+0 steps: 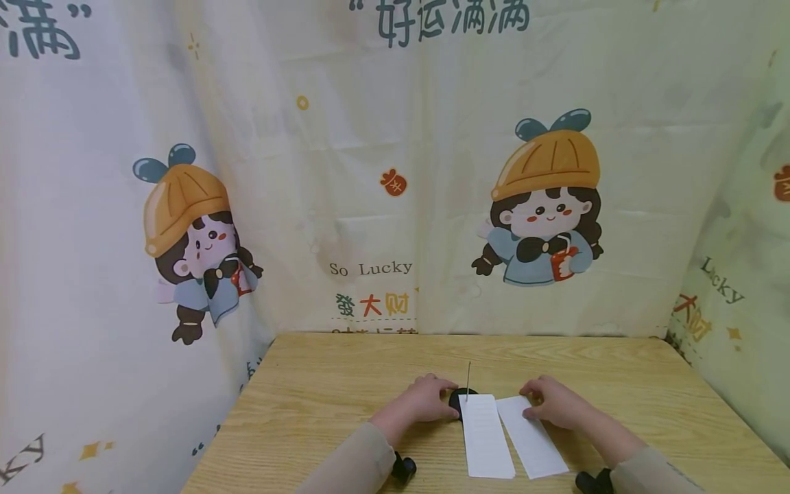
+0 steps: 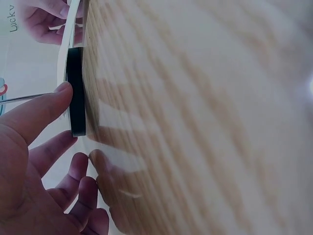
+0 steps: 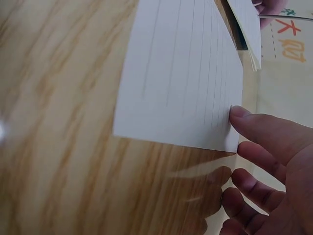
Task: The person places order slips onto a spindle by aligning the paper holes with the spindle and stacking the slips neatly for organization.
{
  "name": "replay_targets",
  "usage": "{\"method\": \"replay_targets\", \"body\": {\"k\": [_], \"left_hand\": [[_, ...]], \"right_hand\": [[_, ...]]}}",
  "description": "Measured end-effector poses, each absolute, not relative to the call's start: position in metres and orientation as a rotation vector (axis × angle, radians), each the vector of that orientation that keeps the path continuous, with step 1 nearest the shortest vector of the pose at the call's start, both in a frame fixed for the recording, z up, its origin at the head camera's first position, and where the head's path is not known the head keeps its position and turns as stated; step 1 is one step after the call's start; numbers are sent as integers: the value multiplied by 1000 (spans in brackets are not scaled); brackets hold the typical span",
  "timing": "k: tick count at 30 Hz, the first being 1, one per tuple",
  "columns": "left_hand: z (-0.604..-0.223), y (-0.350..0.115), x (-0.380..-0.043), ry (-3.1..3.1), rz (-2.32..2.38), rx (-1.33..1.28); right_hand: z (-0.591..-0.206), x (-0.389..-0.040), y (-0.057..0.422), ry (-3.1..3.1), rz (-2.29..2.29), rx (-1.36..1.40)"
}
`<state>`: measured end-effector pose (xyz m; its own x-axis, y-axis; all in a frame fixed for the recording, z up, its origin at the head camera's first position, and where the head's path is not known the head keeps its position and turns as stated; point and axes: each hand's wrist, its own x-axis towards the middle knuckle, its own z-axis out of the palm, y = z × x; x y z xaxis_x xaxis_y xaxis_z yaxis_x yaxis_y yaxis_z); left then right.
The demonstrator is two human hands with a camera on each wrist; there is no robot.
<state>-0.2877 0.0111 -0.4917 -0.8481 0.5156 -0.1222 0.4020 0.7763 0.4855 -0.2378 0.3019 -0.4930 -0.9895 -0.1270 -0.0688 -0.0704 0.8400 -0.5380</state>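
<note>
A bill spike with a round black base [image 1: 455,398] and a thin upright metal needle [image 1: 468,377] stands on the table. My left hand [image 1: 426,399] holds the base at its left edge, thumb and index finger against the black disc [image 2: 76,110] in the left wrist view. Several white slips [image 1: 487,439] lie over the base, the needle rising at their far end. To their right is a separate lined paper slip [image 1: 533,442]. My right hand [image 1: 558,405] pinches its far right corner; the right wrist view shows the thumb on top of the slip [image 3: 181,83].
The wooden table [image 1: 321,391] reaches back to a printed curtain [image 1: 345,171] with cartoon figures, which also hangs at both sides. Black wrist devices sit at my left sleeve [image 1: 358,460] and right sleeve [image 1: 654,473].
</note>
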Motion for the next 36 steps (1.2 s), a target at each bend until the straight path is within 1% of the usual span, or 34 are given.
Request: {"method": "replay_targets", "body": {"k": [11, 21, 29, 36], "left_hand": [[-494, 12, -289, 2736, 663, 710], [-495, 12, -288, 2730, 653, 705], [-493, 12, -286, 2728, 653, 693], [-491, 11, -285, 2726, 664, 708]], "right_hand": [[-494, -240, 301, 2881, -880, -172], [-497, -234, 303, 2831, -1136, -118], [-499, -231, 315, 2780, -1315, -216], [-495, -229, 317, 2741, -1412, -104]]}}
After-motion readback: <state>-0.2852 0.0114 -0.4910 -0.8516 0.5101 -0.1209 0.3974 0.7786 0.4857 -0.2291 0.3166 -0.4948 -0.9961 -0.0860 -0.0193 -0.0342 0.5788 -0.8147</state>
